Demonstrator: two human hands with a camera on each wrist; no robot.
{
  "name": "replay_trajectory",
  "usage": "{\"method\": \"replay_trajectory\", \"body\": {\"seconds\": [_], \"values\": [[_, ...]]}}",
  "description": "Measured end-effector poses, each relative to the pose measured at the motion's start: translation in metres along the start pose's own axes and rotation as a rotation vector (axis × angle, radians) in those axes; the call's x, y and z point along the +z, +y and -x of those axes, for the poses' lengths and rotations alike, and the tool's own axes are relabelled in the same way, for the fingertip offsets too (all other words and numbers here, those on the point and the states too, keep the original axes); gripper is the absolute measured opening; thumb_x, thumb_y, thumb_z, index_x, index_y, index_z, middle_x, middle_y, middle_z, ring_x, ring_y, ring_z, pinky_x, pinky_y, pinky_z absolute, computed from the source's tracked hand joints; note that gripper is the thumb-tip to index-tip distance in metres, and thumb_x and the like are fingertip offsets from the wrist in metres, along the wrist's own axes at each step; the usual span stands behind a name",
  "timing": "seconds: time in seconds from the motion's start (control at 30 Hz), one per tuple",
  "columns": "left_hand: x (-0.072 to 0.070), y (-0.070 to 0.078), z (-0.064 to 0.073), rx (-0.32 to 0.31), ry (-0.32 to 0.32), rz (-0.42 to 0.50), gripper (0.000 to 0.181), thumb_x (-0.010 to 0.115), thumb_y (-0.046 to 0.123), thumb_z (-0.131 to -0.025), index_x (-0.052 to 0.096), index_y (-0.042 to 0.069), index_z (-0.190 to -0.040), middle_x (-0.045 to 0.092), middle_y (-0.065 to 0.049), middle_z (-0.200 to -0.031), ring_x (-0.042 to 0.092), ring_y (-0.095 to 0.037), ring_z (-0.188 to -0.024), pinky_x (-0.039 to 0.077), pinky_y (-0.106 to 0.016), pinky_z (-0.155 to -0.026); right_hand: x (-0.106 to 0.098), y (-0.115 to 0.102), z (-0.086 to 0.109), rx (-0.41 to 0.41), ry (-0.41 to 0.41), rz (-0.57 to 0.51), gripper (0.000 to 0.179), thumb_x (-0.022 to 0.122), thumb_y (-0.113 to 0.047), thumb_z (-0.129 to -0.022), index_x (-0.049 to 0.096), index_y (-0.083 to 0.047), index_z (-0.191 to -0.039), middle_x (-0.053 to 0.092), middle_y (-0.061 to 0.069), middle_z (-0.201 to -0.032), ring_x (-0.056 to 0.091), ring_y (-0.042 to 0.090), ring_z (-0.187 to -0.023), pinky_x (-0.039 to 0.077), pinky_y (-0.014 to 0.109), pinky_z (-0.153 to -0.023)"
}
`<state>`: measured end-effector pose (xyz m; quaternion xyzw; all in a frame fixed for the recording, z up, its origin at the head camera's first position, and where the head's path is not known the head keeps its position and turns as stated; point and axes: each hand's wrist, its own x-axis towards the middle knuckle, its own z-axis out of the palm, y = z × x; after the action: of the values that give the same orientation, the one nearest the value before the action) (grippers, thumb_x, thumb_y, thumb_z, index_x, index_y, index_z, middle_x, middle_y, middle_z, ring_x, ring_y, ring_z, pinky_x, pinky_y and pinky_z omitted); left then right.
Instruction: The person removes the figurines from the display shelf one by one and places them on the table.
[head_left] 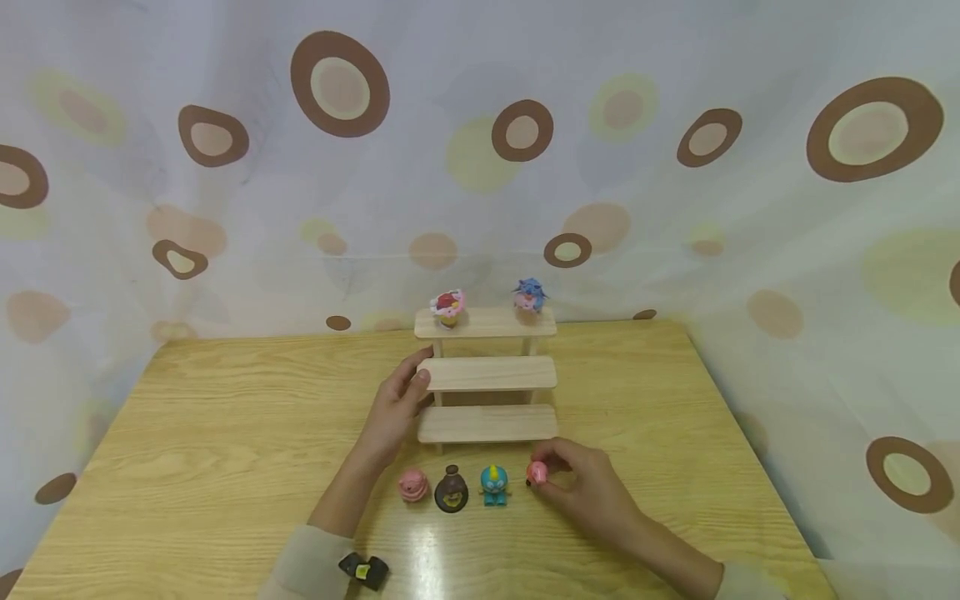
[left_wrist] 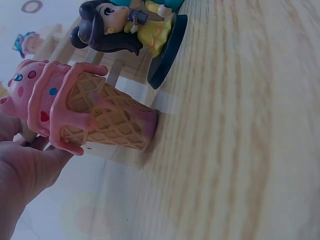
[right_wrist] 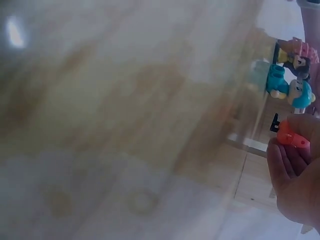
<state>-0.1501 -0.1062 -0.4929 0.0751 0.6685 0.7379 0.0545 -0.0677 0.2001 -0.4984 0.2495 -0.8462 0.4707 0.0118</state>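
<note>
My left hand (head_left: 395, 402) grips the left side of a three-tier wooden shelf (head_left: 487, 425), its thumb at the end of the middle board. My right hand (head_left: 588, 483) pinches a small red-pink figurine (right_wrist: 291, 136) with black feet, low in front of the shelf's right end. In a row to its left stand a turquoise figurine (head_left: 494, 485) with a yellow crest, a dark-haired doll figurine (left_wrist: 122, 25) in a yellow dress on a black base, and a pink ice-cream-cone figurine (left_wrist: 95, 107). The left fingertips are partly hidden behind the shelf.
On the top board stand a red, white and pink figurine (head_left: 447, 308) at the left and a blue spiky figurine (head_left: 530, 296) at the right. The wooden table (head_left: 262, 433) ends at a patterned curtain (head_left: 420, 183) behind and on the right.
</note>
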Motion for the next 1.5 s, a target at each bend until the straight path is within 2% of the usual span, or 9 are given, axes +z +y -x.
{"method": "replay_trajectory", "body": {"seconds": [0.23,0.47,0.63,0.8,0.9,1.03,1.27,1.5], "values": [[0.000,-0.001,-0.002,0.007,-0.008,0.003,0.049,0.046,0.027,-0.116,0.040,0.011,-0.162,0.042,-0.020,-0.162,0.043,-0.040,-0.149,0.039,-0.060,-0.120,0.005,0.008,0.003,0.003,-0.044,-0.007,0.022,0.081,0.004,-0.090,0.070,-0.011,-0.102,0.076,-0.001,-0.098,0.074,0.012,-0.094,0.065,0.034,-0.085],[0.000,0.000,0.000,0.001,-0.002,0.001,0.047,0.045,0.025,-0.116,0.041,0.012,-0.161,0.044,-0.019,-0.161,0.045,-0.040,-0.148,0.041,-0.057,-0.120,0.006,0.011,0.004,0.019,-0.078,-0.006,0.024,0.081,0.005,-0.089,0.069,-0.009,-0.104,0.076,-0.001,-0.098,0.075,0.014,-0.094,0.065,0.032,-0.086],[0.000,0.000,0.000,-0.004,0.002,-0.001,0.047,0.045,0.025,-0.116,0.042,0.013,-0.161,0.044,-0.019,-0.161,0.045,-0.039,-0.148,0.041,-0.056,-0.120,0.006,0.009,0.005,0.003,-0.078,0.032,0.035,0.086,0.007,-0.081,0.068,-0.005,-0.109,0.075,-0.001,-0.100,0.074,0.013,-0.096,0.065,0.035,-0.087],[-0.001,0.000,0.000,-0.002,0.001,0.000,0.047,0.046,0.025,-0.115,0.042,0.012,-0.161,0.044,-0.019,-0.161,0.045,-0.039,-0.148,0.041,-0.057,-0.120,0.006,0.003,0.007,0.014,-0.083,0.114,0.049,0.092,-0.004,-0.078,0.067,-0.001,-0.120,0.074,0.004,-0.113,0.072,0.020,-0.108,0.062,0.040,-0.096],[-0.001,0.001,0.000,-0.001,-0.003,-0.001,0.048,0.046,0.026,-0.115,0.041,0.012,-0.161,0.044,-0.019,-0.161,0.045,-0.039,-0.148,0.040,-0.057,-0.120,0.003,-0.002,0.007,0.056,-0.063,0.152,0.061,0.094,-0.012,-0.077,0.065,-0.002,-0.130,0.072,0.007,-0.124,0.070,0.024,-0.117,0.059,0.042,-0.102],[-0.002,0.001,0.000,-0.002,-0.007,0.002,0.049,0.047,0.027,-0.115,0.041,0.012,-0.161,0.044,-0.020,-0.161,0.044,-0.040,-0.148,0.040,-0.059,-0.120,-0.002,-0.010,0.004,0.114,-0.013,0.098,0.067,0.096,-0.017,-0.078,0.064,-0.003,-0.135,0.071,0.010,-0.130,0.068,0.026,-0.121,0.057,0.044,-0.105],[-0.002,0.002,0.000,0.001,-0.015,0.004,0.049,0.047,0.027,-0.115,0.041,0.012,-0.161,0.043,-0.020,-0.161,0.044,-0.040,-0.148,0.040,-0.059,-0.120,-0.019,-0.021,-0.009,0.071,0.082,0.013,0.064,0.094,-0.019,-0.082,0.063,0.001,-0.134,0.071,0.013,-0.129,0.069,0.029,-0.118,0.058,0.041,-0.103],[-0.002,-0.001,0.000,-0.006,-0.013,-0.009,0.048,0.046,0.027,-0.115,0.041,0.014,-0.161,0.042,-0.017,-0.163,0.043,-0.038,-0.149,0.041,-0.058,-0.120,-0.047,-0.031,-0.035,0.101,0.176,-0.052,0.055,0.089,-0.015,-0.088,0.063,0.000,-0.135,0.069,0.014,-0.130,0.067,0.027,-0.122,0.055,0.029,-0.105]]}}
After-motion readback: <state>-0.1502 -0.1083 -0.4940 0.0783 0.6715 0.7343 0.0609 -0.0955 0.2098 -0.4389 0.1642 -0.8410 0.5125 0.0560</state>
